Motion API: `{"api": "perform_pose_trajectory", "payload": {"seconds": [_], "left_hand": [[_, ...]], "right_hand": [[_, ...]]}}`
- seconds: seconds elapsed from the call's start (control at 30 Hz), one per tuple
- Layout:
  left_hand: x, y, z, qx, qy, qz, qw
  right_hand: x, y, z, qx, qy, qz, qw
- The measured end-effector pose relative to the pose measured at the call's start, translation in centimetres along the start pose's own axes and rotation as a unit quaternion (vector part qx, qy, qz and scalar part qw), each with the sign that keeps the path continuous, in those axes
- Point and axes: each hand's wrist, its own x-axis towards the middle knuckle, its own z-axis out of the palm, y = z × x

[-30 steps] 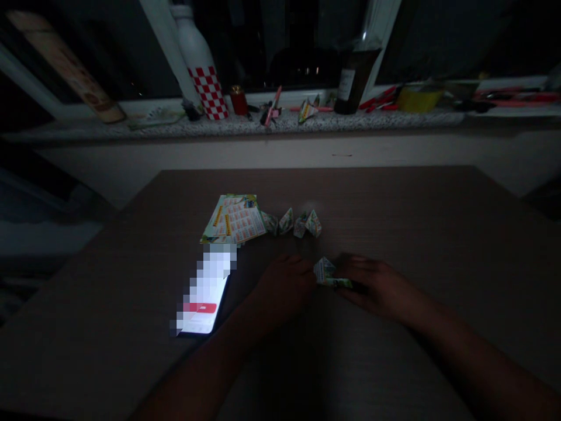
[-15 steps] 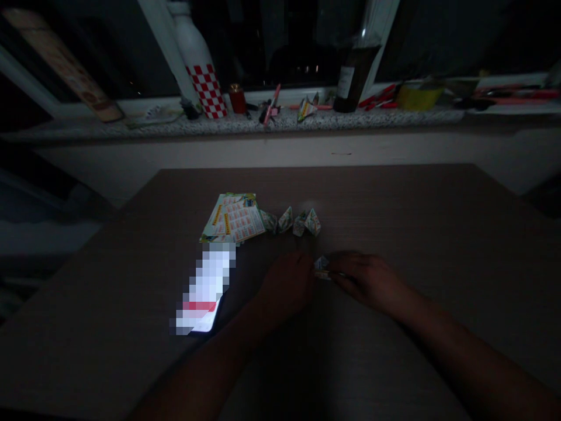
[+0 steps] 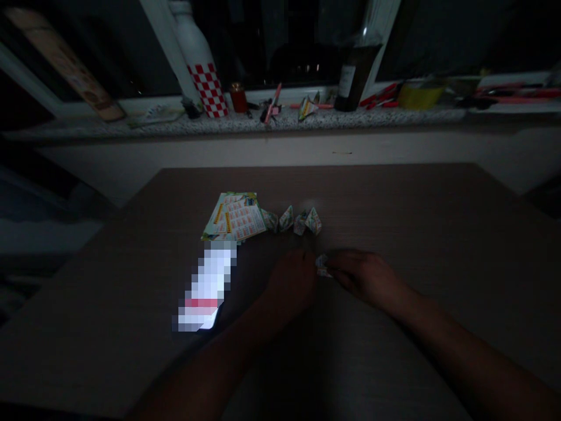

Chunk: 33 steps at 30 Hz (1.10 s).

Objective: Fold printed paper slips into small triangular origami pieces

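Between my two hands is a small folded piece of printed paper (image 3: 323,268), mostly covered by fingers. My left hand (image 3: 293,278) is closed on its left side, in dim light. My right hand (image 3: 363,272) pinches its right side between thumb and fingers. Just beyond, several folded paper shapes (image 3: 312,221) stand in a row on the table (image 3: 394,204). At the left end of that row lies a stack of printed paper sheets (image 3: 239,216), green-edged with orange print.
A lit phone (image 3: 205,286), its screen blurred out, lies left of my left forearm. Along the stone windowsill (image 3: 280,126) stand a white bottle with red checks (image 3: 209,88), a dark bottle (image 3: 350,82), a small red jar (image 3: 238,98), pens and another folded paper (image 3: 308,107).
The paper between my hands has been folded smaller, its green strip out of sight. My right hand has moved slightly left, its fingers now pinching the paper. The stack and row stay put.
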Motion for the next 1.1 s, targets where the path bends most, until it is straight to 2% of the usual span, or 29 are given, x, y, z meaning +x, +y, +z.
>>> {"api": "perform_pose_trajectory", "payload": {"seconds": [0.43,0.73,1.1], "left_hand": [[0.4,0.0,-0.6,0.012,-0.046,-0.004,0.999],[0.7,0.0,-1.0,0.005,-0.060,-0.012,0.998],[0.7,0.0,-1.0,0.010,-0.048,-0.007,0.999]], "right_hand": [[0.1,0.1,0.5,0.017,0.011,-0.010,1.000],[0.2,0.2,0.5,0.022,0.015,-0.048,0.998],[0.2,-0.8,1.2,0.020,0.042,0.016,0.999]]}}
